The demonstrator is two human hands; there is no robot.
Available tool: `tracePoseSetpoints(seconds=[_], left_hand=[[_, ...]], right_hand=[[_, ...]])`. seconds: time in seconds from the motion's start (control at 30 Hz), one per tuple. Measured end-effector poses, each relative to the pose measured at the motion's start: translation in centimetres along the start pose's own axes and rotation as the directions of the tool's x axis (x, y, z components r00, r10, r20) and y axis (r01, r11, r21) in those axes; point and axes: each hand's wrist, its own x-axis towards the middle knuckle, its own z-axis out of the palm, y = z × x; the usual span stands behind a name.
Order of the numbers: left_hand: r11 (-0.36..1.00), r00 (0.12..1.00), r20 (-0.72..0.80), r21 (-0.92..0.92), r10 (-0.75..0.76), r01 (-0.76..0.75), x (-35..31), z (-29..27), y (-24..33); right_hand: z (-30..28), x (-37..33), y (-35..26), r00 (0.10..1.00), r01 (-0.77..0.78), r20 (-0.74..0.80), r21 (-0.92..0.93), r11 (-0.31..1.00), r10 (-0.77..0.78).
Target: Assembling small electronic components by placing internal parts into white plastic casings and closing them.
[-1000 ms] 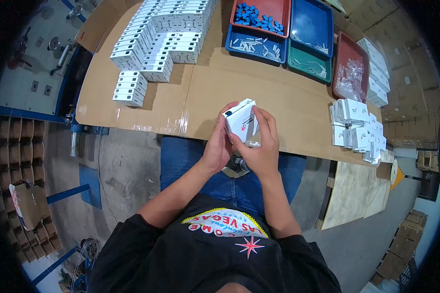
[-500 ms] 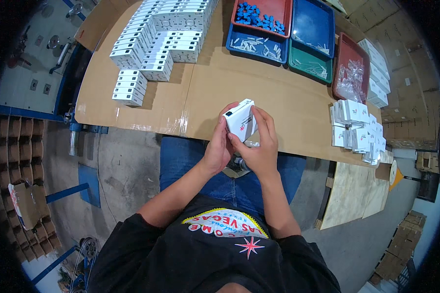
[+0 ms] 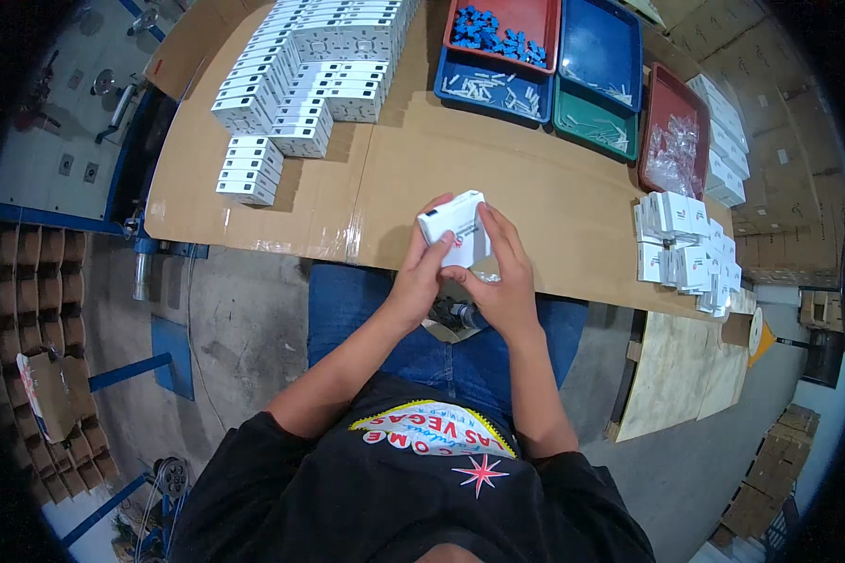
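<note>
While clasping a small white box (image 3: 460, 218) with the fingers of left hand (image 3: 413, 289) and right hand (image 3: 505, 289), hold it tilted over the surface (image 3: 385, 178), near the front edge; cannot tell, under the covering fingers, whether fully sealed. Further out, see white boxes (image 3: 357, 42) in orderly stacks at far left, apparently done; at right, white packets (image 3: 683, 216) heaped loosely, apparently left, near a red tray (image 3: 668, 89).

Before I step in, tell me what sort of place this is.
Probably a packing or light-assembly workshop: a cardboard-covered worktable holds rows of white rectangular boxes and red, blue and green plastic trays of small parts, with brown cardboard cartons stacked along the right.
</note>
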Motion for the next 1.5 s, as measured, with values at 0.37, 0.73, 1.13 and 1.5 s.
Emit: tracePoseSetpoints(seconds=[0.37,0.73,1.13,1.5], left_hand=[[0.964,0.968,-0.065,-0.127,-0.242,0.233,0.2,-0.1,2.5],[0.965,0.964,-0.054,-0.052,-0.26,0.257,0.5,0.4,1.8],[0.982,0.984,0.058,-0.073,-0.168,0.172,0.2,0.2,1.8],[0.98,0.982,0.062,-0.069,-0.181,0.185,-0.2,-2.4,1.1]], right_hand=[[-0.6,-0.7,-0.3,0.919,-0.387,0.202,0.302,0.871,0.338],[1.0,-0.7,-1.4,0.915,-0.387,0.067,0.433,0.814,0.399],[0.5,-0.9,-0.9,0.903,-0.408,0.107,0.512,0.756,0.416],[-0.8,-0.7,-0.8,0.992,-0.126,0.041,0.238,0.963,0.12]])
